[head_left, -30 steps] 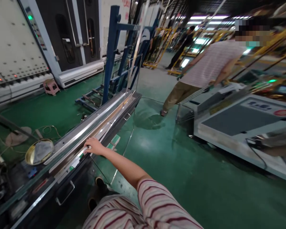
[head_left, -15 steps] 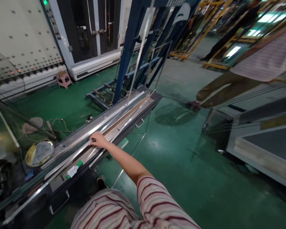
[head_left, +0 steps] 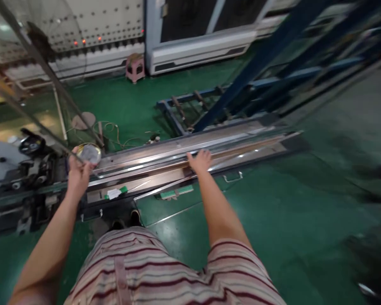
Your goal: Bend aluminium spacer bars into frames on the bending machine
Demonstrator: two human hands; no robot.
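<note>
My left hand (head_left: 78,174) is at the left part of a long, low metal bench (head_left: 130,156), its fingers closed round a thin metal strip (head_left: 34,123) that slants up to the left. Blur hides the exact grip. Farther right, my right hand (head_left: 201,162) lies with fingers spread over the long shiny metal strips (head_left: 158,159) along the bench. I cannot tell how firmly it touches them. Just beyond my left hand stands a round tin (head_left: 90,153) with grey-white content. A green and white piece (head_left: 116,193) lies on the bench's near side.
Dark machine parts (head_left: 34,169) sit at the bench's left end. A blue frame rack (head_left: 235,95) rises behind its right half. A pink stool (head_left: 135,70) stands by the white machine (head_left: 203,55). Handles (head_left: 233,177) stick out from the bench's near side, and hoses lie behind it.
The view has swung left and down. My left hand has come into view at the strip. My right hand, earlier closed on a metal strip, now has its fingers spread farther right along the bench.
</note>
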